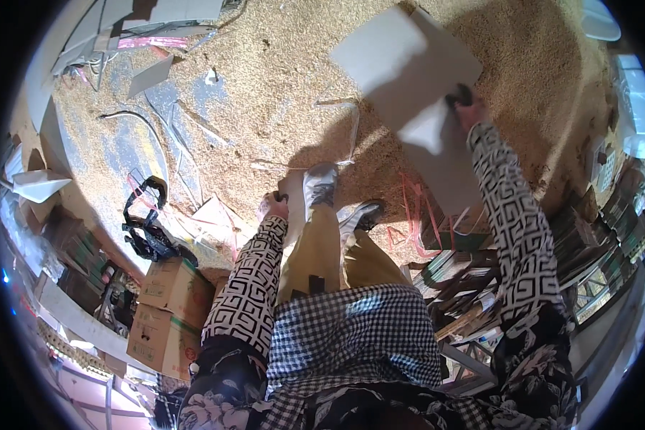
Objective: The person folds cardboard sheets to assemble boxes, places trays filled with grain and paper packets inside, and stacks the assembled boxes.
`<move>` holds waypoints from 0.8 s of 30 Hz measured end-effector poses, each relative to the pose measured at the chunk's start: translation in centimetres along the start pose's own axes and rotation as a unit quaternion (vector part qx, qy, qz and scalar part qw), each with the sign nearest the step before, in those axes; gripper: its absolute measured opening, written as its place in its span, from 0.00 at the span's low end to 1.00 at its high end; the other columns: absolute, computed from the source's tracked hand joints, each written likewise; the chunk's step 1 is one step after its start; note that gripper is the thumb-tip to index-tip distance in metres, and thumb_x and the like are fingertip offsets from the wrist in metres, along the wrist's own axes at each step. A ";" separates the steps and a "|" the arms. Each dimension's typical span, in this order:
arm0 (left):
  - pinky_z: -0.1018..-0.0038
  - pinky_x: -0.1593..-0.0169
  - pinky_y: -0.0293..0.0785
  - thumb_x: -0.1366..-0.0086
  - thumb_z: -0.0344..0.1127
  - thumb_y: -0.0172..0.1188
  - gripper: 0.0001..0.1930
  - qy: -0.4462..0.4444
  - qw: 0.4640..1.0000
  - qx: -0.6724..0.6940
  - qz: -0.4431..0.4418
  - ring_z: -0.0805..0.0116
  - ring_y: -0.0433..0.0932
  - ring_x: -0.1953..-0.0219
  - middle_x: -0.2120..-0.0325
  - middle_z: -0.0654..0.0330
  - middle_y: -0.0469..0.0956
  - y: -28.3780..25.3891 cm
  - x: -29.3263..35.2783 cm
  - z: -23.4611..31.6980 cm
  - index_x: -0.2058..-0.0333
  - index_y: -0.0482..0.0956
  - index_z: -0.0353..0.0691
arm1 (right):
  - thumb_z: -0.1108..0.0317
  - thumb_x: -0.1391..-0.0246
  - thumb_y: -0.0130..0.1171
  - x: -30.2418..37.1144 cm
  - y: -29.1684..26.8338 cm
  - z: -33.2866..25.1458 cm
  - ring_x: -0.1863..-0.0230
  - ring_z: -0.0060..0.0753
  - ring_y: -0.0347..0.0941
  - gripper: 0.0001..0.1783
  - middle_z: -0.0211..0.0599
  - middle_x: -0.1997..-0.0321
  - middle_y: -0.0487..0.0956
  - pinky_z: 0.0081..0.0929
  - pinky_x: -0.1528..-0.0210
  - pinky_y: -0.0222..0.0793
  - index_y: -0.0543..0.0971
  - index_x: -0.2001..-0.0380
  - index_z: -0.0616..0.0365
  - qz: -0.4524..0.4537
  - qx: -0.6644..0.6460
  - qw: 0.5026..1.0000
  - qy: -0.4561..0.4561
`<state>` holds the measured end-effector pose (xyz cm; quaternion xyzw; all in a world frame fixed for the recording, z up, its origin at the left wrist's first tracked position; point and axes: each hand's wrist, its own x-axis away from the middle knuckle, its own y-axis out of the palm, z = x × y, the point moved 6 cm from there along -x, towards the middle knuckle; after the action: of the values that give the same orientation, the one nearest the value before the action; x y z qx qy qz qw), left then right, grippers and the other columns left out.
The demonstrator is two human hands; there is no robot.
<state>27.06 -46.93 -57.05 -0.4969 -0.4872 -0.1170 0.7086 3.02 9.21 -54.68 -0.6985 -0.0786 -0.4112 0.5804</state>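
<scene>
My right hand (pixel 471 113), reaching far out to the right, is closed at the right side of a large flattened cardboard sheet (pixel 426 86). Dark covering shows at its fingers. The sheet has folded flaps and slants from the upper middle down toward the right, partly in shadow. Close to my left shoe, my left hand (pixel 272 207) is closed at the edge of a narrow brown cardboard piece (pixel 292 192). Something dark also shows at those fingertips, and the rest of the fingers are hard to make out. Both forearms wear black-and-white patterned sleeves.
Loose tan grains or husks (pixel 279 79) cover much of the floor. On the left stand stacked cartons (pixel 166 290) beside a black strapped object (pixel 147 222). Pink strapping (pixel 416 215) lies near stacked flat cardboard (pixel 459 276) at right. Bent pale strips (pixel 355 129) lie ahead.
</scene>
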 end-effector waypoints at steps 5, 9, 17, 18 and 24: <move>0.65 0.57 0.70 0.50 0.43 0.56 0.17 -0.058 0.981 0.071 -0.170 0.55 0.75 0.60 0.65 0.47 0.76 3.9 -4.9 5.3 0.65 0.76 0.36 | 0.57 0.61 0.65 -16.8 0.7 20.2 0.50 0.38 0.67 0.37 0.41 0.50 0.70 0.27 0.48 0.62 0.64 0.51 0.69 -0.033 -0.210 0.964 0.162; 0.65 0.56 0.68 0.48 0.39 0.55 0.16 -0.018 0.976 0.172 -0.131 0.55 0.74 0.60 0.65 0.49 0.75 2.7 -3.4 3.6 0.62 0.73 0.36 | 0.56 0.63 0.66 -14.0 10.6 14.4 0.52 0.38 0.68 0.35 0.42 0.53 0.72 0.30 0.49 0.62 0.68 0.54 0.65 0.075 -0.616 0.779 0.095; 0.59 0.52 0.65 0.44 0.44 0.48 0.21 -0.025 0.990 -0.127 -0.064 0.50 0.73 0.59 0.59 0.49 0.72 0.7 0.0 0.3 0.53 0.64 0.44 | 0.68 0.67 0.66 16.2 2.3 -6.4 0.64 0.37 0.74 0.27 0.42 0.65 0.77 0.28 0.61 0.69 0.72 0.58 0.56 0.109 -0.395 0.912 -0.002; 0.59 0.52 0.65 0.44 0.44 0.48 0.21 -0.023 0.990 -0.120 -0.069 0.50 0.73 0.59 0.59 0.49 0.72 0.7 1.3 0.7 0.53 0.64 0.44 | 0.70 0.66 0.64 21.0 -2.4 -9.5 0.67 0.37 0.74 0.24 0.41 0.67 0.77 0.29 0.64 0.69 0.72 0.59 0.58 0.224 -0.241 0.939 -0.097; 0.64 0.55 0.70 0.47 0.46 0.52 0.20 -0.141 0.986 0.026 0.083 0.58 0.74 0.58 0.61 0.53 0.74 -11.1 9.2 1.1 0.58 0.71 0.41 | 0.73 0.64 0.61 32.7 -8.1 -7.0 0.68 0.39 0.74 0.22 0.42 0.68 0.77 0.32 0.64 0.68 0.72 0.60 0.59 0.077 -0.322 0.941 0.067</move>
<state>23.81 -48.43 -43.04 -0.5282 -0.5420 0.0263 0.6531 16.12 -6.39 -27.00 -0.8228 0.1514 -0.4149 0.3578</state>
